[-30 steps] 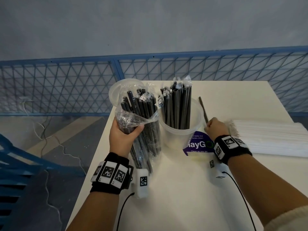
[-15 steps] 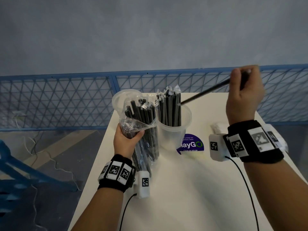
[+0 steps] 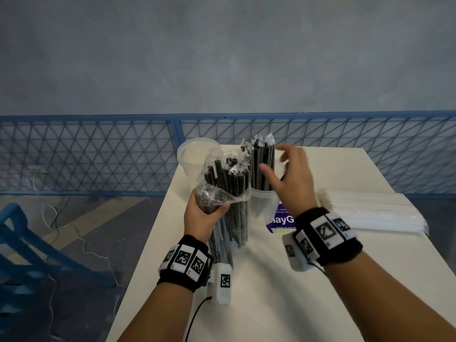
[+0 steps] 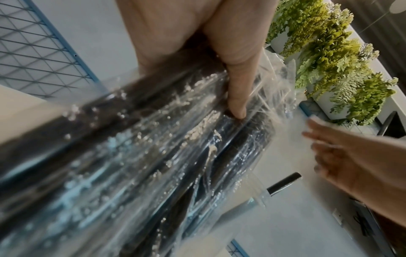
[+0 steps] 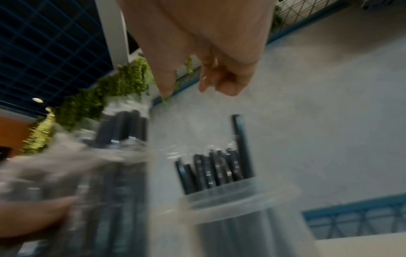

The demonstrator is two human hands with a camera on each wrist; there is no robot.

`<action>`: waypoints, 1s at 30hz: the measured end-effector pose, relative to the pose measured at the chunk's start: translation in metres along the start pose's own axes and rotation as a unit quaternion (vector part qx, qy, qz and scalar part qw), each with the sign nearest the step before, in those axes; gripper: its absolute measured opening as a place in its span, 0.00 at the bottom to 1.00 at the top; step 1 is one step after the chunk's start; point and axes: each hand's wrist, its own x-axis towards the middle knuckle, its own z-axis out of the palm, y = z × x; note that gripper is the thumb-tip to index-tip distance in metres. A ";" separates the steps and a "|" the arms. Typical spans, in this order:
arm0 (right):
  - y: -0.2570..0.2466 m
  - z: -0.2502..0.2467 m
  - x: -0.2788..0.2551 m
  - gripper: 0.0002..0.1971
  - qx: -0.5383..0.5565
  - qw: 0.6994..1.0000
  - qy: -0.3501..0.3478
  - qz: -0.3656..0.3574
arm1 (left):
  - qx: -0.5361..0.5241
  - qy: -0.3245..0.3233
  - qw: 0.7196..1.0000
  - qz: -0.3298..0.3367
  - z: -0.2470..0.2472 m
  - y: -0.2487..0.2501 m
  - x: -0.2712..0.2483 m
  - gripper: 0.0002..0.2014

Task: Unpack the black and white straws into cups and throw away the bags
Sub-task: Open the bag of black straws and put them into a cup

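A: Blue mesh fencing behind, pale table (image 3: 259, 304) below. The single black straw the right hand (image 3: 288, 178) carried half a second ago is gone from its grip!

B: Dropped into the cup (image 3: 262, 201), I'd judge. Fingers are spread wide, empty, beside the upright black straws (image 3: 262, 166) there.

A: And the left hand (image 3: 202, 215)?

B: Curled round the bag (image 3: 225, 191) of black straws, long axis near vertical, open mouth up, base by the table. White straws (image 3: 377, 213) lie flat at right, unpacked yet.
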 end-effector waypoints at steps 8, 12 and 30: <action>-0.011 0.032 -0.042 0.29 0.044 0.991 -0.115 0.048 | 0.001 -0.031 0.999 -0.012 0.004 -0.006 -0.013 0.33; -0.008 0.032 -0.041 0.29 0.061 0.987 -0.135 0.068 | 0.017 -0.077 0.997 0.002 0.004 -0.001 -0.017 0.31; -0.019 0.013 -0.025 0.16 0.313 0.932 -0.047 0.176 | 0.046 -0.098 0.993 -0.038 0.011 -0.008 -0.018 0.32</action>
